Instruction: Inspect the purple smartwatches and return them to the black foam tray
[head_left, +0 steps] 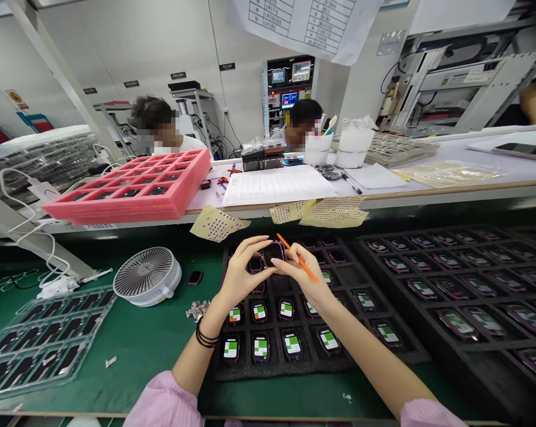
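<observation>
Between both hands, above a black foam tray point(277, 369), I hold a square smartwatch point(273, 254) with a dark screen and a purplish frame. My left hand point(243, 270) grips its left side, thumb below and fingers above. My right hand point(307, 274) pinches its right side and also carries an orange pen-like stick point(301, 259), lying slantwise across the fingers. Beneath my hands the tray pockets hold several smartwatches, such as a lit smartwatch point(292, 344) showing green and white blocks. Some pockets behind my hands are partly hidden.
Another foam tray of watches point(446, 261) lies on the right. A round fan point(147, 276), a lone watch point(195, 277) and a clear plastic tray point(50, 338) are on the left. A shelf edge point(383, 198) crosses ahead, bearing pink foam point(161, 207). Two people sit beyond.
</observation>
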{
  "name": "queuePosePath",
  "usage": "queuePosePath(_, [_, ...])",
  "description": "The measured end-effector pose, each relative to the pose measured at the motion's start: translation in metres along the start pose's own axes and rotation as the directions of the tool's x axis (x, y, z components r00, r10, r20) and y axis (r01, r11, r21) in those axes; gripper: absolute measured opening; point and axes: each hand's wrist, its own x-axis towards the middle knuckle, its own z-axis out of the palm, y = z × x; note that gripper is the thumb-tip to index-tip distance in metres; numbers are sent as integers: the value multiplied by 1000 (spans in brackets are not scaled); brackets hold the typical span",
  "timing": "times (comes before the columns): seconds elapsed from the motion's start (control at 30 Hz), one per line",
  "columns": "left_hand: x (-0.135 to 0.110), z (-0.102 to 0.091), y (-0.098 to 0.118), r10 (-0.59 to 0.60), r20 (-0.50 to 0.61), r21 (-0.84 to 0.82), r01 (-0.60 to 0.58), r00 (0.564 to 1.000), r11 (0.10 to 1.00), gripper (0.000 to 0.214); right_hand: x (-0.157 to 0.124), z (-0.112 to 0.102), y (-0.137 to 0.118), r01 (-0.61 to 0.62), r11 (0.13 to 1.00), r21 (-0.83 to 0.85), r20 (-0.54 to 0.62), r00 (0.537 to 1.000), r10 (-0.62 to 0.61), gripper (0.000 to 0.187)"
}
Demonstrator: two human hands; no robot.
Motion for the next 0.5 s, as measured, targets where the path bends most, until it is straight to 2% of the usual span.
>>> queuePosePath(0.23, [-2, 7, 0, 119, -92, 63, -114, 989, 992, 33, -2, 1, -5, 7, 1000, -7, -13, 1000, -7, 56])
queuePosePath(0.37, [-5, 11, -2, 242, -151, 139, -222, 958, 965, 26, -3, 1, -5, 18, 1000, 17, -14, 1000, -18, 55])
queuePosePath(0.5, [-7, 13, -4, 317, -169, 227, -276, 933, 934, 27, -5, 2, -6, 19, 1000, 20, 11, 1000, -19, 56])
